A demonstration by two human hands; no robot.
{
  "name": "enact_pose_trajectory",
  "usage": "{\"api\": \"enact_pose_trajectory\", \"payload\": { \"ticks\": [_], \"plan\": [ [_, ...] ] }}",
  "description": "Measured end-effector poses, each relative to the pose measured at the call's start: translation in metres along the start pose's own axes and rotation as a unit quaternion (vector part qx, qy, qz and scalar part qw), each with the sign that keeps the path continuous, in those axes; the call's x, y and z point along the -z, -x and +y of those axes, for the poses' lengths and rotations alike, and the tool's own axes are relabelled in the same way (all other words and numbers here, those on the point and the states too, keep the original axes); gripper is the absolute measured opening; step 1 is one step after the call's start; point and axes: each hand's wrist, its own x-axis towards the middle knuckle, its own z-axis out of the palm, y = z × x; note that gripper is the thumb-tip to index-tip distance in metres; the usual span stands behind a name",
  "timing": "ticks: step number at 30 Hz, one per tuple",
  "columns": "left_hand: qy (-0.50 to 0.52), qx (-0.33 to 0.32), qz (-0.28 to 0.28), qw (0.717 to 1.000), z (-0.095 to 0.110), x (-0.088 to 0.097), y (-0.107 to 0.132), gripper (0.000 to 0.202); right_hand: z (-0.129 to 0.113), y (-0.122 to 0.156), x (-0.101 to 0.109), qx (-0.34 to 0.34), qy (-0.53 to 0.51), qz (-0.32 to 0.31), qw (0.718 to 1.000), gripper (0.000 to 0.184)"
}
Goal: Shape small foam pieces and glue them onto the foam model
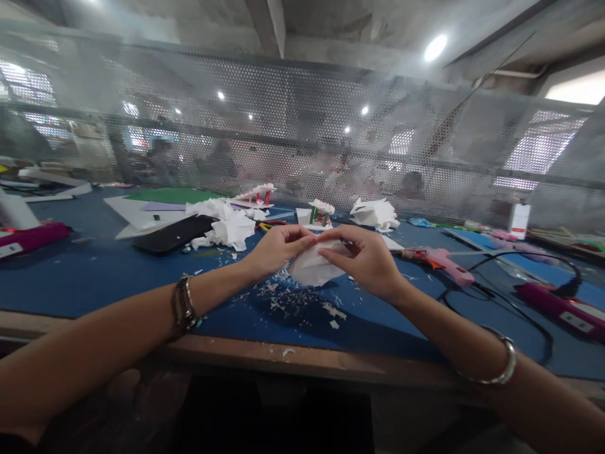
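Observation:
A thin white sheet of paper (316,268), roughly rounded in outline, hangs between my two hands above the blue tabletop. My left hand (278,251) pinches its upper left edge with closed fingers. From the other side, my right hand (366,255) grips the same paper between thumb and fingers, and the fingertips of both hands nearly meet at the top. Small white paper scraps (288,302) lie scattered beneath. Just beyond the hands stands a little model (321,213) with a white top and green posts.
Crumpled white paper (229,224) and a black phone-like slab (174,233) lie left. A pink glue gun (449,265) with a black cable rests right, near a magenta device (562,312). Another small model (258,195) and more white paper (375,214) stand before the perforated screen (293,126).

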Motion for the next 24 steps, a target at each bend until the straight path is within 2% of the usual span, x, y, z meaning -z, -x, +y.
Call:
{"api": "enact_pose_trajectory", "payload": {
  "ticks": [7, 10, 13, 18, 24],
  "plan": [
    [0.052, 0.000, -0.007, 0.999, -0.0050, -0.0004, -0.0007, 0.020, -0.0035, -0.0008, 0.0035, 0.091, 0.109, 0.024, 0.990, 0.011],
    [0.091, 0.008, -0.023, 0.996, -0.0072, -0.0007, -0.0009, 0.017, -0.0035, -0.0008, 0.0047, 0.108, 0.123, 0.022, 0.986, 0.011],
    [0.109, 0.027, -0.043, 0.993, -0.0059, -0.0017, -0.0005, 0.014, -0.0021, -0.0005, 0.0039, 0.088, 0.104, 0.011, 0.991, 0.011],
    [0.076, 0.032, -0.035, 0.996, -0.0012, -0.0030, 0.0003, 0.011, -0.0011, 0.0001, 0.0003, 0.018, 0.049, 0.003, 0.999, 0.013],
    [0.043, 0.018, -0.032, 0.998, -0.0028, -0.0028, 0.0008, 0.013, -0.0040, -0.0004, 0.0044, -0.004, 0.048, -0.018, 0.999, 0.012]
  ]
}}
